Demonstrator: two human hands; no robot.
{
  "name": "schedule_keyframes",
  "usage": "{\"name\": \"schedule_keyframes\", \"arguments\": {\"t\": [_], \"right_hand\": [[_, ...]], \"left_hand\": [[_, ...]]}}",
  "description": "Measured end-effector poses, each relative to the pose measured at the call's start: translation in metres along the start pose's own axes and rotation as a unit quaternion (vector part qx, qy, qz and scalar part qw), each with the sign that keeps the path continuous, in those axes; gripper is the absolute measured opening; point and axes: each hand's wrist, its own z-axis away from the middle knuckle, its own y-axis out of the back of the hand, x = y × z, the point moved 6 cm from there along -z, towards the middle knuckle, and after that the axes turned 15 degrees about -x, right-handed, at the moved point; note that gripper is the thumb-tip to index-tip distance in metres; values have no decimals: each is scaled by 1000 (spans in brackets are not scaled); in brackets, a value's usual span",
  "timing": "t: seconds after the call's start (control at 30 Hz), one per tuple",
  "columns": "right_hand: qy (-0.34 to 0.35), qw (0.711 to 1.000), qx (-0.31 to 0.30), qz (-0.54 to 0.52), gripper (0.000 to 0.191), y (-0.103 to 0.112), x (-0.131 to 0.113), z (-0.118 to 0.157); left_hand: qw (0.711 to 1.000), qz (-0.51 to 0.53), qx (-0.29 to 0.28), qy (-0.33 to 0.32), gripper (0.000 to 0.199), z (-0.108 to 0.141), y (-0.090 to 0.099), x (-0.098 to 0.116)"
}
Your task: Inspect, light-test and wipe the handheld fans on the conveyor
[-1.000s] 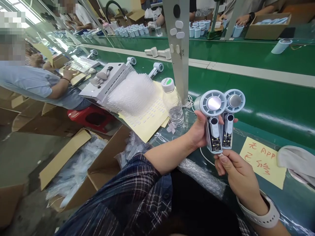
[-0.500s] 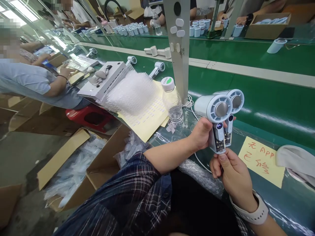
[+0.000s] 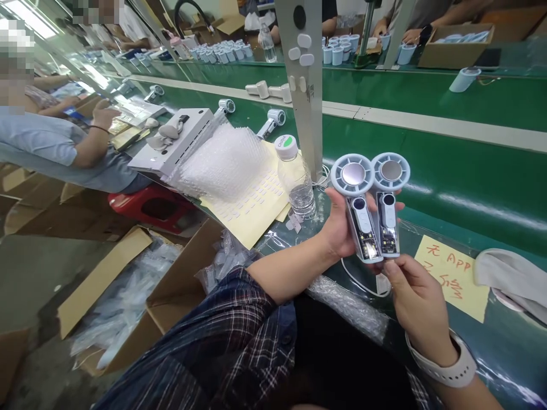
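My left hand (image 3: 341,225) is wrapped round two light-blue handheld fans, held side by side with their round heads up. The left fan (image 3: 363,225) and the right fan (image 3: 388,222) both have open handle fronts with circuit boards showing, and their small round displays look dark. At the foot of the right fan, my right hand (image 3: 416,302) is closed in a pinch. A white cable (image 3: 363,290) loops below the fans and runs up to those fingers; its plug end is hidden there.
A water bottle (image 3: 297,179) stands left of my hands, near bubble wrap (image 3: 226,162) and a yellow label sheet (image 3: 252,219). To the right lie a handwritten yellow note (image 3: 459,285) and a grey cloth (image 3: 510,276). Below left is an open carton (image 3: 154,307). A co-worker (image 3: 47,142) sits at left.
Both fans have turned to face me and spread apart side by side. The lit number on one display no longer shows. My right hand has shifted slightly right, to the right fan's foot.
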Motion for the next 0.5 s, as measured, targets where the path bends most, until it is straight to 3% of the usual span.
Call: {"name": "schedule_keyframes", "arguments": {"t": [0.2,0.5], "right_hand": [[-43,998,-6,-50,51,0,10,5],[-56,992,7,-111,51,-5,23,7]], "left_hand": [[998,-55,-34,7,94,1,0,-2],[994,-99,-35,-10,95,4,-5,-7]]}}
